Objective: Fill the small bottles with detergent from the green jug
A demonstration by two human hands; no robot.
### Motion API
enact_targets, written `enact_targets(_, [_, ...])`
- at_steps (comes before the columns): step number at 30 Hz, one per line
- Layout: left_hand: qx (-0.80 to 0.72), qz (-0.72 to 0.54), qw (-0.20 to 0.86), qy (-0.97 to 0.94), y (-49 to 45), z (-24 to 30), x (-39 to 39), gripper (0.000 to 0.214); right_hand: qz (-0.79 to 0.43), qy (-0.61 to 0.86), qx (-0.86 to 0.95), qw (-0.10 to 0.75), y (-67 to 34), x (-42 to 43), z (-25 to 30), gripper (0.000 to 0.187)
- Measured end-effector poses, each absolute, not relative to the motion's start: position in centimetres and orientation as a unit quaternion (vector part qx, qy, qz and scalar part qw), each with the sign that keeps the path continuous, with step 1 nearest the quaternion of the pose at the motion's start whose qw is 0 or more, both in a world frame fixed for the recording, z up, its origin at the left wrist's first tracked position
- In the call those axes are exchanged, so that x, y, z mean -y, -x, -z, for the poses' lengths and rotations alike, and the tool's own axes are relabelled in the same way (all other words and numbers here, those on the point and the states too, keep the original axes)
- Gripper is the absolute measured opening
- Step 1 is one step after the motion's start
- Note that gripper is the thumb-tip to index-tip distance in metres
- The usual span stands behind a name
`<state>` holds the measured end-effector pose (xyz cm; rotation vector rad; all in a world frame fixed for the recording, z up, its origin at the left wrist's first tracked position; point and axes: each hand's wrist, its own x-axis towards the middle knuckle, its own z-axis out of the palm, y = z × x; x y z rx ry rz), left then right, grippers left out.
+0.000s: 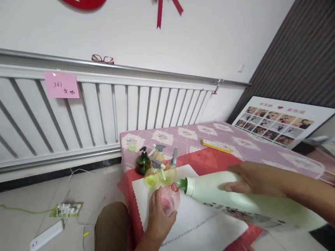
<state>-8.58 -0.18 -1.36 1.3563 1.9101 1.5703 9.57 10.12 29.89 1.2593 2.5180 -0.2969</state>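
My left hand point(158, 216) is wrapped round a small clear pink bottle point(171, 200), its open neck tilted to the right. In my right hand point(250, 179) lies a large pale green detergent jug point(211, 188), tipped nearly level. The jug's green spout point(182, 184) meets the pink bottle's neck; whether liquid flows, I cannot tell. Just behind the pink bottle stand yellowish spray bottles point(152, 180) with grey triggers and a dark green pump bottle point(143, 163). Under my hands is a white cloth point(200, 228) on a red cloth point(211, 161).
A patterned purple tablecloth point(183, 139) covers the table, with a yellow flat box point(216, 146) on it. At the right leans a photo board point(272, 120). A white radiator point(142, 104) runs along the wall. On the floor lie a power strip point(66, 209) and a white device point(46, 236).
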Motion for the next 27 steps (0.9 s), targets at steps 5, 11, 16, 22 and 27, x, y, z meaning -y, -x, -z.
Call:
enact_targets(5, [-0.669,-0.551,0.158,-0.473,8.54,1.29,0.25,0.082,0.122,-0.442,-0.876,0.147,-9.50,-9.91,-29.95,0.040])
enact_targets(11, [-0.664,-0.561,0.167,-0.466,8.57,1.20,0.22,0.084,0.115,-0.440,-0.877,0.154,-9.40,-9.89,-30.17,0.040])
enact_targets(16, [-0.666,-0.556,0.157,-0.472,8.59,1.31,0.20,0.082,0.109,-0.444,-0.873,0.170,-9.40,-10.01,-30.22,0.040])
enact_targets(22, [-0.666,-0.556,0.159,-0.471,8.58,1.30,0.22,0.083,0.095,-0.438,-0.881,0.151,-9.80,-10.40,-29.58,0.042])
enact_targets(27, [-0.663,-0.559,0.157,-0.473,8.61,1.27,0.20,0.082,0.092,-0.447,-0.875,0.161,-9.40,-9.92,-29.96,0.040])
